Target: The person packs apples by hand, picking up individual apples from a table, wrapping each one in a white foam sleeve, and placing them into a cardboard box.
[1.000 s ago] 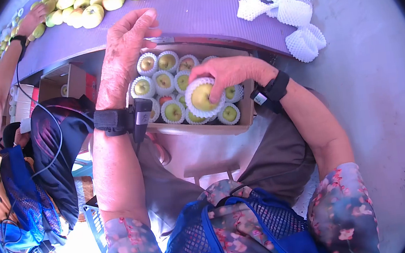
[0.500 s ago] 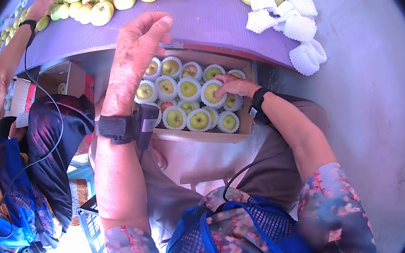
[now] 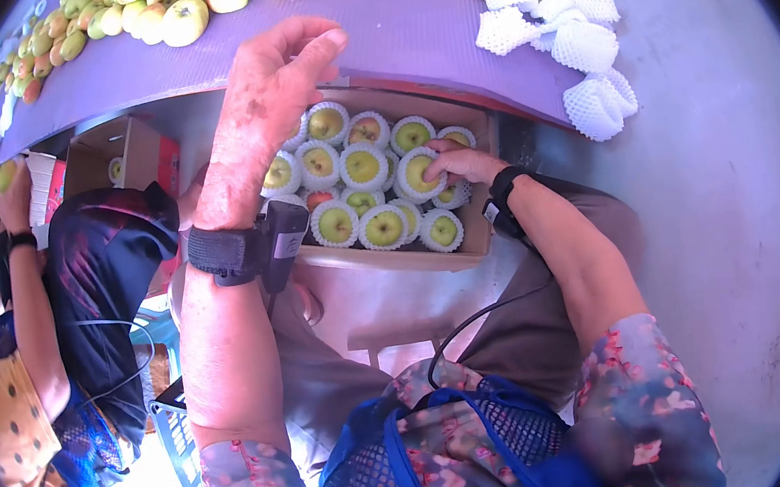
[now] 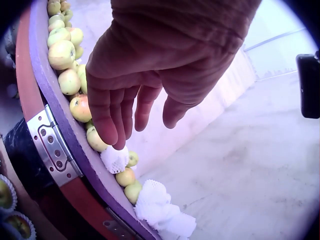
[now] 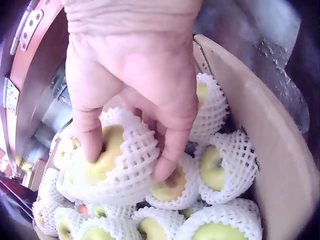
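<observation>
My right hand (image 3: 466, 164) grips an apple in a white foam net (image 5: 112, 160), thumb on its bare top and fingers round its side, in the right part of a cardboard box (image 3: 430, 260). Around it in the box sit several other netted apples (image 3: 364, 165), their tops showing. My left hand (image 4: 165, 65) hangs in the air over the near edge of the purple-covered table (image 3: 385, 32), fingers loosely bent and holding nothing. In the head view that hand and wrist cover the box's left side.
Loose apples (image 3: 187, 21) line the far part of the table. Empty foam nets (image 3: 584, 48) lie at its right end. On the left another person's hand (image 3: 14, 195) holds an apple, near a second cardboard box (image 3: 110, 150). A metal hinge (image 4: 54, 147) shows on the table's edge.
My right hand has carried the netted apple from above the box down into its right side. My left hand has shifted slightly right. The other person's arm has left the loose apples.
</observation>
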{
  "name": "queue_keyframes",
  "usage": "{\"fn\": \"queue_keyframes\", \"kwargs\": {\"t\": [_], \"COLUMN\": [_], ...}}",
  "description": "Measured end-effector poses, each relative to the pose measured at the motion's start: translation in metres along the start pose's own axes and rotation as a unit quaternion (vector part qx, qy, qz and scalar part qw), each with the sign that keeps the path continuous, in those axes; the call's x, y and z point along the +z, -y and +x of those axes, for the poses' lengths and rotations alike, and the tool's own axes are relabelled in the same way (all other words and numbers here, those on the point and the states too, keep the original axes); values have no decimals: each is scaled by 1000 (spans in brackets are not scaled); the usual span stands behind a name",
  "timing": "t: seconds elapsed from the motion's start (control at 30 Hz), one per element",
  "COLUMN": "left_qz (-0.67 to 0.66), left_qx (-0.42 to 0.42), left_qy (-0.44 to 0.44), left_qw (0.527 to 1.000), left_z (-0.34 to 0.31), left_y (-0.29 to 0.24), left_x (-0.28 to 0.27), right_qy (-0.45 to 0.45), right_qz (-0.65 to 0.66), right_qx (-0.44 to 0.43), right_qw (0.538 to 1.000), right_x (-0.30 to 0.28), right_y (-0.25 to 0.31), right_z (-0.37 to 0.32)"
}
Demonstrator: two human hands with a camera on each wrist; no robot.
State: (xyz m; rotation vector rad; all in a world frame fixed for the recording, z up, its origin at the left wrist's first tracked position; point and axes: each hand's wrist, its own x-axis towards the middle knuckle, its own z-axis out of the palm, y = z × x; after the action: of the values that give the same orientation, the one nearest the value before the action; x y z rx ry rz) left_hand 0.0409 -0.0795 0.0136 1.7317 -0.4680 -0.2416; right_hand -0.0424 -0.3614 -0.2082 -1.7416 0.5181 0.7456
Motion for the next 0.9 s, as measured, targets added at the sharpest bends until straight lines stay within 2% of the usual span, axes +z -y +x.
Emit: {"fn": "queue_keyframes", "kwargs": {"t": [0.17,0.27,0.37,0.47,0.57,0.67,0.9], "left_qz": [12,9,10,18,42,43,59], "left_qx": [8,4,6,1,-14,-10,34], "left_qy": [-5,-3,2,8,21,22,1], "left_qw": [1000,1000,1000,1000,999,999,998], "left_z": [0,0,2,3,4,4,3], "left_y": [2,3,4,5,3,3,5], "left_x": [4,5,3,3,2,3,5], "right_qy": [-23,-40,-29,41,29,-17,-31], "right_qz": [-143,-138,-125,-65,-54,-167,-219], "right_qx": [6,-27,-19,6,6,-37,-37], "right_qw": [989,989,992,997,998,985,975], "right_x": [20,26,32,31,34,38,39], "right_y": [5,-2,11,2,2,-14,5], "right_z": [11,21,7,19,14,35,14]}}
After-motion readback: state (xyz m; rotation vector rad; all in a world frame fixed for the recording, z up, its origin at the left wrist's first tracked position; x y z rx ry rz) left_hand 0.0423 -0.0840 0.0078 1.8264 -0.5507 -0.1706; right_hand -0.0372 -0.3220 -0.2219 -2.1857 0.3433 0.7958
